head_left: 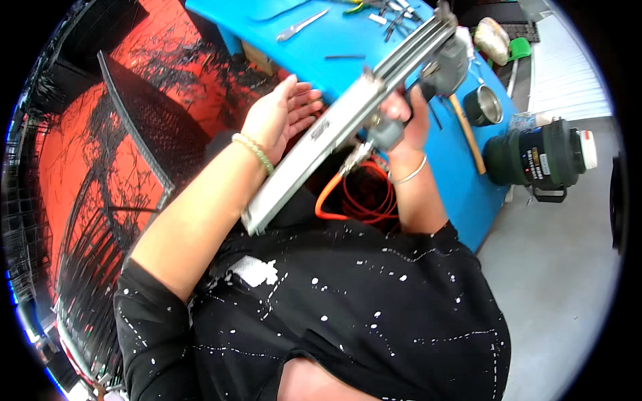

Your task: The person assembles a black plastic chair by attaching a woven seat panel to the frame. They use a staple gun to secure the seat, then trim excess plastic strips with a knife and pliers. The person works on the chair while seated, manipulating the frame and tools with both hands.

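Note:
My right hand (pixel 406 123) is wrapped round the handle of a pneumatic staple or nail gun (pixel 328 137). Its long silver magazine slants across my front, with the lower end close to my black shirt and the grey head up at the right over the table. An orange air hose (pixel 329 194) joins the gun at a metal fitting below the grip. On the magazine's other side my left hand (pixel 284 115) is open, fingers loosely stretched and nothing in it. A beaded bracelet circles that wrist; whether the wrist touches the magazine I cannot tell.
The blue table (pixel 294 57) carries a pointed metal tool (pixel 302 25), black strips, a wooden-handled tool (pixel 468 137) and a dark metal cup (pixel 483 107). A big dark green jug (pixel 531 162) is at right. Black woven mesh (pixel 150 117) and scraps cover a red surface (pixel 73 150) at left.

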